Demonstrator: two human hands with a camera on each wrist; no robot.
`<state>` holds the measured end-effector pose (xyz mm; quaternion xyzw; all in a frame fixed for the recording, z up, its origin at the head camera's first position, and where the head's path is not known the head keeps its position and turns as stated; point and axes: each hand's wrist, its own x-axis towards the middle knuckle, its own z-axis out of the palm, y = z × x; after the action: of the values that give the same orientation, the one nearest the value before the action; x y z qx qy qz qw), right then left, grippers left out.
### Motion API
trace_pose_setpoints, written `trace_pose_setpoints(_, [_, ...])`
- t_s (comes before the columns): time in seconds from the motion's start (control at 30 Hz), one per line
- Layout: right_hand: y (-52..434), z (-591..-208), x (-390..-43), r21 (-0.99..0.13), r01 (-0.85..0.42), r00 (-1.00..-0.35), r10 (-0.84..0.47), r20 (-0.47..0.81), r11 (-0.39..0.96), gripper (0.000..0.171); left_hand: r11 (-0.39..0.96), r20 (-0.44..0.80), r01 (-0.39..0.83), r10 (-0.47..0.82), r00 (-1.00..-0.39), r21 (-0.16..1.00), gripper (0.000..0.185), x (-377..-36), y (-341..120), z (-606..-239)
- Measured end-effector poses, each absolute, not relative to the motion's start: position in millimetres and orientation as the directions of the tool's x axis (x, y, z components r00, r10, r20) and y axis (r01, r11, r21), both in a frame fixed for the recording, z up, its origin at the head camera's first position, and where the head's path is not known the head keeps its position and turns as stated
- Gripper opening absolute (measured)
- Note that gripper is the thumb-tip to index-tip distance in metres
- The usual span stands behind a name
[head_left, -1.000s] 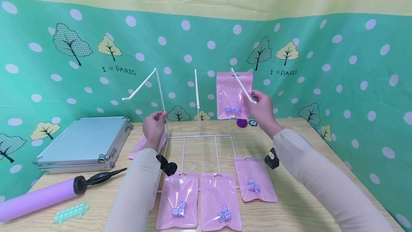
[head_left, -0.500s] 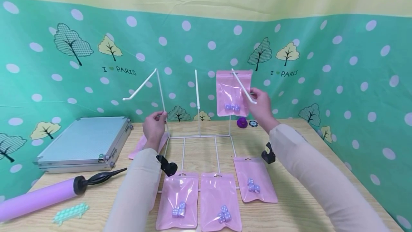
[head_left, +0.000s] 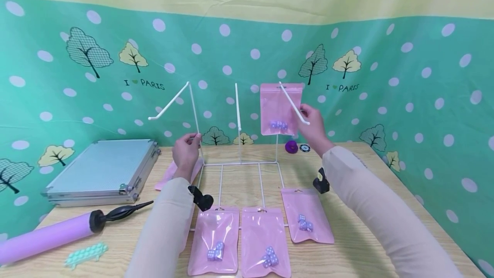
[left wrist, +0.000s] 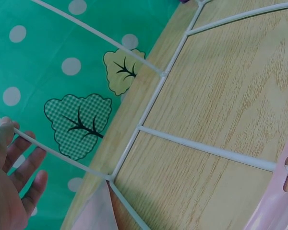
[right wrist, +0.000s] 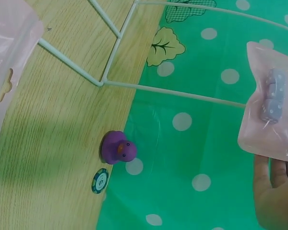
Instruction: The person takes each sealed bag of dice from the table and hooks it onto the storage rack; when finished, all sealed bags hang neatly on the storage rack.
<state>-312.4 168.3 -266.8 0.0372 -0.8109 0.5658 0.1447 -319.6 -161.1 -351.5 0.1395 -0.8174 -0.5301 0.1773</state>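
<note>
My left hand (head_left: 186,151) pinches the left upright of a white wire display rack (head_left: 194,108) between thumb and fingers. With my right hand (head_left: 313,127) I hold the right edge of a pink zip pouch (head_left: 275,108) with several lilac dice (head_left: 278,125) low inside. The pouch stands upright, its top slot level with the base of the rack's right hook (head_left: 293,106), which passes in front of it in the head view. In the right wrist view, my fingers (right wrist: 278,172) lie behind the pouch (right wrist: 252,129). The left hook (head_left: 167,102) and middle hook (head_left: 237,106) carry nothing.
Pink dice pouches (head_left: 214,226) lie along the rack's front, and another pouch (head_left: 167,175) lies partly behind my left wrist. At left are a silver case (head_left: 102,168), a purple pump (head_left: 50,235) and a mint popper toy (head_left: 85,255). A purple rubber duck (right wrist: 116,147) and a chip (right wrist: 100,180) stand behind right.
The pouch in my right hand has risen slightly toward the base of the right hook. My left hand has stayed on the rack's upright.
</note>
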Motion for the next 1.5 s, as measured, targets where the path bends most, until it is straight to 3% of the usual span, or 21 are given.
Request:
trace_pose_setpoints(0.3, [174, -265, -312, -0.922, -0.212, -0.97, 0.041, 0.238, 0.325, 0.037, 0.402, 0.153, -0.031, -0.419, -0.895, 0.915, 0.033, -319, -158, -349])
trace_pose_setpoints(0.8, [193, -262, -308, -0.883, -0.185, -0.979, -0.002, 0.205, 0.431, 0.039, 0.395, 0.137, -0.041, -0.413, -0.9, 0.918, 0.034, -318, -158, -349])
trace_pose_setpoints(1.2, [227, -265, -279, -0.819, -0.207, -0.971, -0.215, 0.105, 0.534, 0.045, 0.39, 0.117, -0.056, -0.406, -0.906, 0.919, 0.035, -319, -160, -351])
trace_pose_setpoints(1.5, [256, -301, -253, -0.769, -0.246, -0.938, -0.345, 0.036, 0.59, 0.059, 0.395, 0.122, -0.057, -0.412, -0.903, 0.917, 0.035, -319, -158, -350])
